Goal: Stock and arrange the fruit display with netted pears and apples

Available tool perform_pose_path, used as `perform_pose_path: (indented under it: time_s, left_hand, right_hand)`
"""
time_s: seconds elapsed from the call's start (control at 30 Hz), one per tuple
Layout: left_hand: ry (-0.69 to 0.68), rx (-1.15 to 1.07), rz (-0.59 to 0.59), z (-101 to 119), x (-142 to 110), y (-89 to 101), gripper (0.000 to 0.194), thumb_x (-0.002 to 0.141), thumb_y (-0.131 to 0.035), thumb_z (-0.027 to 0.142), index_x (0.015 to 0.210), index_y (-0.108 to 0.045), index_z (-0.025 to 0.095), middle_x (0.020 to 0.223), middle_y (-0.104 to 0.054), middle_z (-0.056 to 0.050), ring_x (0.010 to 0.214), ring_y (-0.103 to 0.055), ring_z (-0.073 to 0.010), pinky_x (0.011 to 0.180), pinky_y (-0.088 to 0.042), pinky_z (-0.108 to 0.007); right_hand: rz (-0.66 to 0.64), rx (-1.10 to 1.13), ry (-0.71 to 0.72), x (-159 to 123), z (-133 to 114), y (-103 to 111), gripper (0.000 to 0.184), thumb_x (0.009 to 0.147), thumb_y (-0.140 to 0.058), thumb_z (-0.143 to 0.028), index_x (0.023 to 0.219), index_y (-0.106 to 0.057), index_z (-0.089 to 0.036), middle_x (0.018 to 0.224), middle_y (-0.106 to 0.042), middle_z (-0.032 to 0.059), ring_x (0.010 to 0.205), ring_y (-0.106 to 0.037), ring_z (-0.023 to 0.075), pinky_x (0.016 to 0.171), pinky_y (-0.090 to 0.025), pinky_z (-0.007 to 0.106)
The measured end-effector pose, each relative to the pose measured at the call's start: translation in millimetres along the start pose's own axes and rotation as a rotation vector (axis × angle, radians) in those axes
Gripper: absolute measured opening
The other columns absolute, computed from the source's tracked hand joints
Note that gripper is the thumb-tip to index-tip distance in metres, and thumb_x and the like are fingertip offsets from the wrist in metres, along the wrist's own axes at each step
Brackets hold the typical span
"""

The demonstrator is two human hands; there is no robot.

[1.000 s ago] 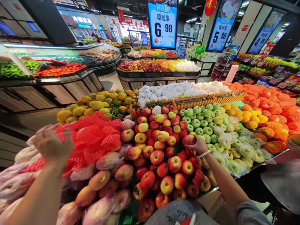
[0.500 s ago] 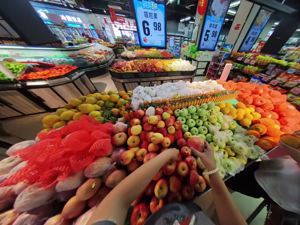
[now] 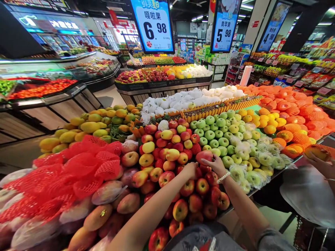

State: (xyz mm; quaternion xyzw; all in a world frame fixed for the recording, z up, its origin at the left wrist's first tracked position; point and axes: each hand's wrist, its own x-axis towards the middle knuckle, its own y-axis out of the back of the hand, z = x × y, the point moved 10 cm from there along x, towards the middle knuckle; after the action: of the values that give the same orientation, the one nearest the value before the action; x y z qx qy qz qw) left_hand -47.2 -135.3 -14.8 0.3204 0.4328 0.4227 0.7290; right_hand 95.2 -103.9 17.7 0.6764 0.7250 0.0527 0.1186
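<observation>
My right hand [image 3: 218,166] is closed around a large red apple [image 3: 203,156] at the back of the red apple pile, beside the green apples [image 3: 209,134]. A pale bead bracelet [image 3: 223,177] circles that wrist. Just to the left, my left hand [image 3: 190,170] reaches down into the pile with its fingers curled. Whatever those fingers grip is hidden behind the hand. Red apples [image 3: 195,203] lie below both hands, and yellow-red apples [image 3: 172,154] are heaped behind the left one. Some fruit there sits in red foam nets [image 3: 195,149].
Mangoes [image 3: 98,217] and red netting [image 3: 78,170] lie to the left. Bagged green apples [image 3: 253,177] and orange-netted fruit [image 3: 290,111] are on the right. Another person's hand [image 3: 320,165] holds a fruit at the right edge. Price screens [image 3: 153,28] hang above.
The view has turned slightly right, so the scene sits further left. My right hand has brought the red apple left, closer to my left hand, which stays low in the pile.
</observation>
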Motion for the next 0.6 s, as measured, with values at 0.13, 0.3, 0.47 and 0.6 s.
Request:
perform_pose_path:
  time_s: [0.13, 0.3, 0.47, 0.6]
  left_hand:
    - [0.051, 0.028, 0.149, -3, -29, 26.6, 0.068, 0.064, -0.083, 0.018, 0.128, -0.059, 0.011, 0.129, -0.068, -0.02, 0.113, -0.069, -0.0374, 0.095, -0.056, -0.042]
    - [0.125, -0.019, 0.498, -31, -92, 58.3, 0.062, 0.077, -0.074, 0.026, 0.134, -0.05, 0.015, 0.129, -0.064, -0.016, 0.12, -0.066, -0.0333, 0.102, -0.054, -0.043]
    - [0.163, -0.114, 0.724, -61, -134, 56.5, 0.062, 0.076, -0.077, 0.032, 0.13, -0.05, 0.016, 0.126, -0.066, -0.016, 0.118, -0.068, -0.0356, 0.101, -0.057, -0.049]
    - [0.136, -0.182, 0.82, -65, -143, 52.6, 0.06, 0.074, -0.078, 0.033, 0.126, -0.052, 0.017, 0.124, -0.067, -0.016, 0.116, -0.068, -0.0365, 0.101, -0.057, -0.052]
  right_hand:
    - [0.014, 0.018, -0.079, 15, 20, -19, 0.053, 0.06, -0.088, -0.062, 0.086, -0.068, -0.02, 0.083, -0.073, 0.0028, 0.076, -0.068, 0.0212, 0.068, -0.055, 0.031]
    - [-0.04, -0.168, 0.031, 24, 20, -25, 0.06, 0.062, -0.088, -0.061, 0.099, -0.066, -0.018, 0.094, -0.073, 0.0046, 0.084, -0.067, 0.0226, 0.077, -0.054, 0.034]
    - [-0.403, -0.805, 0.502, 6, -11, -85, 0.074, 0.062, -0.093, -0.033, 0.128, -0.063, -0.019, 0.124, -0.071, 0.0107, 0.116, -0.058, 0.0304, 0.102, -0.047, 0.044]
    - [-0.661, -1.15, 0.611, -3, -3, -124, 0.071, 0.071, -0.086, -0.021, 0.138, -0.061, -0.018, 0.132, -0.069, 0.0129, 0.122, -0.052, 0.033, 0.107, -0.042, 0.047]
